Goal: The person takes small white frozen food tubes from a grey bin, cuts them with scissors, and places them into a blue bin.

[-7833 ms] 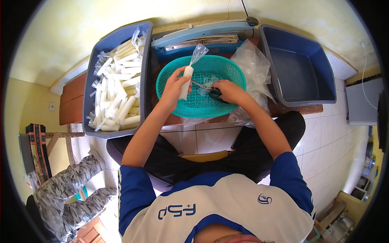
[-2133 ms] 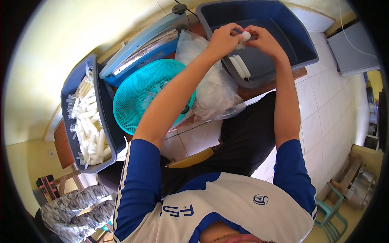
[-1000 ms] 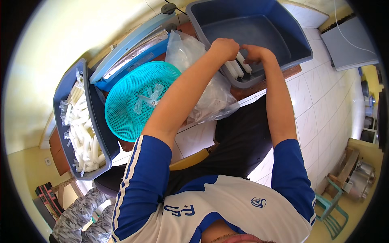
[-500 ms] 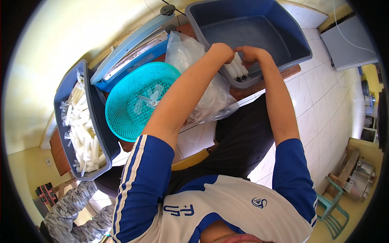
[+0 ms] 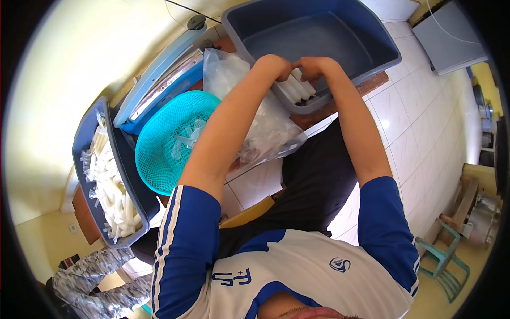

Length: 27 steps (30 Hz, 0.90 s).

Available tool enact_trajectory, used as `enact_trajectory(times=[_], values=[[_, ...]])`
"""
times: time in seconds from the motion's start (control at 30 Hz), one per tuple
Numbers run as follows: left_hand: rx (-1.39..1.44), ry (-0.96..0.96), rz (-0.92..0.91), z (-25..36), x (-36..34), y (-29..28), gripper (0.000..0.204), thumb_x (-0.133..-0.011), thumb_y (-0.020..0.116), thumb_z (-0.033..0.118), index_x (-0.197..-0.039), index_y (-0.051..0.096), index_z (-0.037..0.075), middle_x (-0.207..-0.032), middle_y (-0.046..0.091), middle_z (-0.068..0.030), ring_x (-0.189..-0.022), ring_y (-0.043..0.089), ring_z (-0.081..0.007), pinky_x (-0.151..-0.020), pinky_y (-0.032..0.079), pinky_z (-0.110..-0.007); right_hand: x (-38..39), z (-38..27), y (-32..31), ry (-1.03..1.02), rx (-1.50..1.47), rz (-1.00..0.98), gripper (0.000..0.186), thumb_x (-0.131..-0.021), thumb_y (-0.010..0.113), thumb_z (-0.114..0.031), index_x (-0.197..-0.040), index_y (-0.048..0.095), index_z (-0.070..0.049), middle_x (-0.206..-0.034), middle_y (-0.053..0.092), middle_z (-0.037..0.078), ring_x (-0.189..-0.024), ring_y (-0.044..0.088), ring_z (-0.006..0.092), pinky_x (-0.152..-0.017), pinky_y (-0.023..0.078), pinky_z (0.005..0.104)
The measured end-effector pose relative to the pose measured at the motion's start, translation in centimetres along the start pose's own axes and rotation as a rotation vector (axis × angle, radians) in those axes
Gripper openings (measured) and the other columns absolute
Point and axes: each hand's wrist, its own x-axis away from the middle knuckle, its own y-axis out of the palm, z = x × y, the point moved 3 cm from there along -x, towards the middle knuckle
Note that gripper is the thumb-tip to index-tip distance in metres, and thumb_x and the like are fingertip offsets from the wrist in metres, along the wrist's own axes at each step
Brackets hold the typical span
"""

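Slim white filled plastic tubes, several side by side with dark lower ends, lie at the near left corner of a large grey-blue tub. My left hand is curled at their far left end, its fingertips largely hidden. Close beside it, my right hand bends its fingers and thumb over the upper right of the tubes. The two hands nearly meet, and both appear closed on the bundle. A clear plastic bag lies under my left forearm, against the tub's near side.
A turquoise mesh basket holds clear plastic scraps and scissors. Left of it, another dark tub is heaped with white tubes. A blue sealing machine stands behind. A person's camouflage-clad leg shows at lower left.
The view has shifted slightly, so the tubs and basket sit a little differently in it. My right hand's fingers have come in closer over the tubes, next to my left hand.
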Motion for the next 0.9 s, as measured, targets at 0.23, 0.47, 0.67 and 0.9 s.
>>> enact_trajectory(times=[0.23, 0.47, 0.67, 0.9], values=[[-0.021, -0.100, 0.071, -0.2, 0.4, -1.1, 0.037, -0.086, 0.051, 0.005, -0.119, 0.068, 0.005, -0.124, 0.064, -0.0191, -0.113, 0.063, -0.0355, -0.092, 0.052, -0.045, 0.1, -0.4, -0.8, 0.032, -0.003, 0.015, 0.069, -0.088, 0.059, -0.003, -0.147, 0.041, -0.033, -0.130, 0.059, 0.018, -0.093, 0.068, 0.0259, -0.082, 0.056, 0.0426], [-0.044, -0.093, 0.001, -0.2, 0.4, -1.4, 0.037, -0.086, 0.050, 0.004, -0.118, 0.067, 0.002, -0.124, 0.064, -0.0193, -0.113, 0.063, -0.0363, -0.092, 0.052, -0.045, -0.3, -0.1, -1.0, 0.004, 0.012, 0.011, 0.068, -0.089, 0.060, -0.005, -0.149, 0.039, -0.031, -0.128, 0.061, 0.018, -0.093, 0.068, 0.0280, -0.080, 0.056, 0.0457], [-0.058, -0.117, 0.325, 0.2, 2.9, -2.3, 0.029, -0.084, 0.056, 0.008, -0.108, 0.071, 0.001, -0.114, 0.069, -0.0169, -0.107, 0.067, -0.0324, -0.087, 0.054, -0.043, 0.4, -0.2, -1.8, -0.009, 0.092, 0.091, 0.065, -0.086, 0.064, -0.012, -0.146, 0.044, -0.028, -0.124, 0.064, 0.018, -0.097, 0.068, 0.0290, -0.087, 0.055, 0.0453], [0.195, -0.099, 0.701, -1.2, 6.8, -2.7, 0.019, -0.084, 0.065, 0.022, -0.096, 0.075, 0.010, -0.096, 0.071, -0.0153, -0.091, 0.069, -0.0341, -0.081, 0.054, -0.042, 3.2, -4.0, -1.7, -0.072, 0.180, 0.451, 0.044, -0.084, 0.067, -0.017, -0.127, 0.064, -0.018, -0.118, 0.068, 0.013, -0.107, 0.066, 0.0324, -0.090, 0.054, 0.0448]])
